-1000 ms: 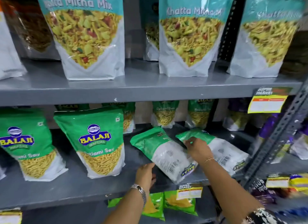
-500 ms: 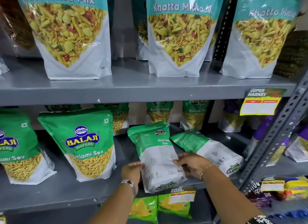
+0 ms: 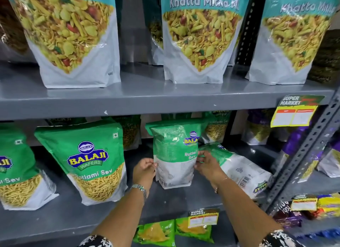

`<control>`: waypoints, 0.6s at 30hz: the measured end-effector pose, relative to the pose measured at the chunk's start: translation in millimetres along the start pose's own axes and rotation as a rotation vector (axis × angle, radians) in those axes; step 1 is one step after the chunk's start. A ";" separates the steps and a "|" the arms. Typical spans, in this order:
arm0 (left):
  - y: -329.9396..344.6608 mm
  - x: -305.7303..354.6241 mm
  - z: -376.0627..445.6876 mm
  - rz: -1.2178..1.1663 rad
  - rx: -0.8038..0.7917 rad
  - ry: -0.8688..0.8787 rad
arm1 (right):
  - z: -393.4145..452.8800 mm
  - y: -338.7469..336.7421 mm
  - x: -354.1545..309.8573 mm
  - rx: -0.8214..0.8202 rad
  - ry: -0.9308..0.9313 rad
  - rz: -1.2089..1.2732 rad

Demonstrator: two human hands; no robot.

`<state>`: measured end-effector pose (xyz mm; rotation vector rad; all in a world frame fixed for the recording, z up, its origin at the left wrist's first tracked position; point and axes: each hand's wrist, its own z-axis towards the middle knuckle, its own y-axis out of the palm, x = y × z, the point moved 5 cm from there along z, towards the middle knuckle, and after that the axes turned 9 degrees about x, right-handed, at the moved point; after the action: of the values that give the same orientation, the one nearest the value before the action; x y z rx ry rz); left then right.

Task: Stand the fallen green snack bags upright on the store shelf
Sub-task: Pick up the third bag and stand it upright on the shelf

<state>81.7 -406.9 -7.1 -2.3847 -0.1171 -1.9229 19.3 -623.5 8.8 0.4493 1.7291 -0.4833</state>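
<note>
A green and white Ratlami Sev bag [image 3: 174, 154] stands upright on the middle grey shelf [image 3: 73, 221], its back and side turned toward me. My left hand [image 3: 145, 168] grips its left edge and my right hand [image 3: 206, 164] grips its right edge. A second green bag [image 3: 239, 169] lies flat on its face just to the right, partly behind my right hand. Two upright green Balaji bags [image 3: 88, 160] stand on the shelf to the left.
More green bags stand at the back of the shelf [image 3: 217, 125]. Teal Khatta Mitha Mix bags [image 3: 198, 37] fill the upper shelf. A perforated metal upright [image 3: 303, 154] and a yellow price tag [image 3: 294, 112] are at right; purple bags lie beyond it.
The held bag has gone from lying flat to tilted up to standing upright. Both hands moved up onto its sides. The second bag has stayed lying down.
</note>
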 end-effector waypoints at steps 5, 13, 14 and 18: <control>0.5 0.5 8.3 0.021 -0.049 0.033 | -1.8 -0.1 25.2 0.027 0.063 -0.046; 18.1 -8.3 -0.4 0.219 -0.304 0.103 | -20.5 10.4 53.2 0.089 0.105 -0.270; 17.7 -11.7 -2.2 0.233 -0.302 0.102 | -25.5 15.6 53.5 0.057 0.080 -0.273; 9.9 -16.8 -15.9 0.242 -0.213 0.131 | -46.8 33.7 49.9 0.031 -0.082 -0.258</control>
<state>63.8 -418.7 -20.2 -2.2573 0.3838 -2.0535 -10.7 -567.8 -33.7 0.2250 1.7096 -0.7048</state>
